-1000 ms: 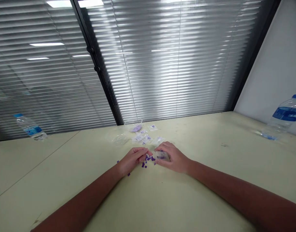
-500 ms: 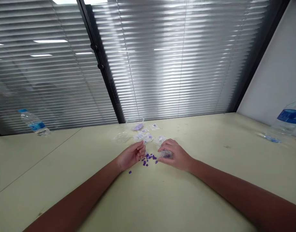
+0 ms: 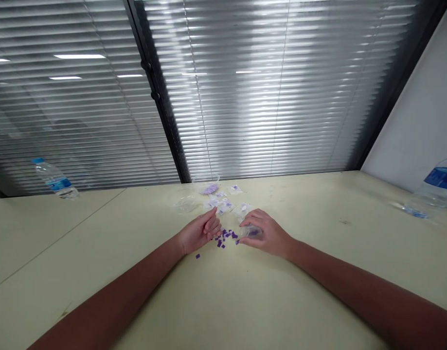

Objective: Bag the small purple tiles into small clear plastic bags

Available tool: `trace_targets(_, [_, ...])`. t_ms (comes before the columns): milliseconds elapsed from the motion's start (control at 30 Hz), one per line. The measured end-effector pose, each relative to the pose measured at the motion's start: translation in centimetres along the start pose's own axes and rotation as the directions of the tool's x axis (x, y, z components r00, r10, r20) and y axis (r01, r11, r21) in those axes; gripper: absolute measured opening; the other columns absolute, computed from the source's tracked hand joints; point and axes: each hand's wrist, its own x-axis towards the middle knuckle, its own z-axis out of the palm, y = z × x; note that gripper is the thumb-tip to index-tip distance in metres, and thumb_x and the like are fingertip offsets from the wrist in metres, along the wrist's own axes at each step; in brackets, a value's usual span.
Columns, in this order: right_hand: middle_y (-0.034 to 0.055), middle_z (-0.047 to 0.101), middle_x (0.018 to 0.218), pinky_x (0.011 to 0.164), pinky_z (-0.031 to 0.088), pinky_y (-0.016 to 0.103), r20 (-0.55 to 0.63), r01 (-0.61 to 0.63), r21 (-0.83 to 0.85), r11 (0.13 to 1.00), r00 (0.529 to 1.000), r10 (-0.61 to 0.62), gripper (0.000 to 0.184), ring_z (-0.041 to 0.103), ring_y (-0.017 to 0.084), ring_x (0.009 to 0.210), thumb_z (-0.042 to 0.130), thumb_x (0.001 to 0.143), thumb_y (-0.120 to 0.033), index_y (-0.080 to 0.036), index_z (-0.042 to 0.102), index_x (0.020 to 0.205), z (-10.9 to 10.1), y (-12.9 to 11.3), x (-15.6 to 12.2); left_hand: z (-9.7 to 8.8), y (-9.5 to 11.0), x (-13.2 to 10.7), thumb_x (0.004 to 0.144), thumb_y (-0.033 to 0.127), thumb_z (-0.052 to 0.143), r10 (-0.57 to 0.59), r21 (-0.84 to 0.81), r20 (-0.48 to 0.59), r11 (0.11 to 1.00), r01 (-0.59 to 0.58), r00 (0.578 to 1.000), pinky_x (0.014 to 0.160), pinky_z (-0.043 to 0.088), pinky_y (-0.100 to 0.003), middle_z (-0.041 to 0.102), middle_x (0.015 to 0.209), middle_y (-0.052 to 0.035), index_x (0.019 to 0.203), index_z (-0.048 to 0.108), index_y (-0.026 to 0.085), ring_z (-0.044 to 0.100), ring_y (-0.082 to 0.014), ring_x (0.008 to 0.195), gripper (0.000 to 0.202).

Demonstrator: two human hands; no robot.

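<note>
My right hand (image 3: 267,236) holds a small clear plastic cup (image 3: 251,232) on its side, with purple pieces visible inside. My left hand (image 3: 199,232) rests just left of a scatter of small purple pieces (image 3: 226,236), its fingers loosely curled and nothing visible in them. One stray purple piece (image 3: 197,256) lies below that hand. Beyond my hands are several small clear packets (image 3: 225,206) with white and purple contents.
A clear cup (image 3: 206,183) with lilac pieces and a clear dish (image 3: 186,204) stand at the far side of the pale table (image 3: 281,291). Water bottles (image 3: 55,179) (image 3: 440,184) stand far left and far right. Window blinds (image 3: 263,97) rise behind the table.
The view has tilted upward, so the table sits lower in the picture. My left hand has turned and lifted its fingers slightly. My right hand keeps the cup.
</note>
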Motion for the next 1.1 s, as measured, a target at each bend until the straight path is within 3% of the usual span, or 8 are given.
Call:
trace_targets(167, [0.0068,0.076,0.106,0.090,0.053,0.042,0.008,-0.006,0.008,1.000,1.000,0.006,0.032,0.067,0.027,0.102,0.088,0.090,-0.044,-0.026,0.074,0.111,-0.1,-0.2,0.0,-0.1,0.3,-0.1,0.105,0.045,0.067,-0.006,-0.070,0.023,0.998,0.007,1.000,0.067,0.045,-0.029,0.031,0.050,0.0014,0.046,0.042,0.018,0.036,-0.0133,0.056,0.069])
trace_targets(400, [0.0066,0.076,0.104,0.090,0.053,0.043,0.016,-0.020,0.001,1.000,1.000,0.020,0.031,0.067,0.027,0.101,0.087,0.091,-0.045,-0.026,0.074,0.111,-0.1,-0.3,0.1,-2.1,1.9,-0.6,0.104,0.053,0.057,0.026,-0.215,-0.009,0.976,-0.028,1.000,0.052,0.033,-0.027,0.019,0.047,0.0029,0.046,0.034,0.018,0.025,-0.0118,0.049,0.071])
trace_targets(567, [0.0066,0.076,0.104,0.090,0.053,0.044,0.026,-0.027,0.001,1.000,0.999,0.027,0.030,0.068,0.027,0.101,0.086,0.092,-0.047,-0.026,0.073,0.110,-0.2,-0.4,0.1,-2.7,2.1,-0.7,0.103,0.057,0.054,0.076,-0.225,-0.049,0.971,-0.085,0.996,0.049,0.031,-0.026,0.022,0.048,0.0032,0.050,0.037,0.019,0.025,-0.0118,0.049,0.067])
trace_targets(667, [0.0068,0.076,0.104,0.090,0.053,0.044,0.022,-0.015,0.003,1.000,1.000,0.015,0.028,0.068,0.027,0.101,0.085,0.093,-0.046,-0.026,0.073,0.110,-0.2,-0.5,0.2,-2.6,2.0,-0.5,0.100,0.057,0.059,0.081,-0.157,-0.052,0.984,-0.088,0.995,0.051,0.033,-0.025,0.025,0.050,0.0041,0.055,0.046,0.018,0.025,-0.0115,0.050,0.061])
trace_targets(867, [0.0073,0.076,0.107,0.092,0.052,0.045,0.018,-0.013,0.003,1.000,1.000,0.012,0.030,0.068,0.027,0.102,0.085,0.093,-0.046,-0.026,0.073,0.112,-0.2,-0.3,0.0,-2.8,1.7,-0.1,0.099,0.054,0.062,0.142,0.187,-0.075,0.974,-0.126,0.987,0.054,0.033,-0.025,0.025,0.052,0.0053,0.059,0.047,0.019,0.026,-0.0116,0.052,0.055])
trace_targets(1100, [0.0070,0.076,0.107,0.093,0.052,0.046,0.035,-0.032,-0.015,0.999,0.999,0.033,0.030,0.068,0.027,0.103,0.084,0.094,-0.045,-0.026,0.072,0.115,-0.3,-0.5,0.1,-3.6,2.4,-0.9,0.096,0.045,0.076,0.004,0.442,-0.041,0.897,0.014,0.999,0.053,0.020,-0.026,0.040,0.055,0.0035,0.071,0.067,0.016,0.028,-0.0110,0.054,0.039])
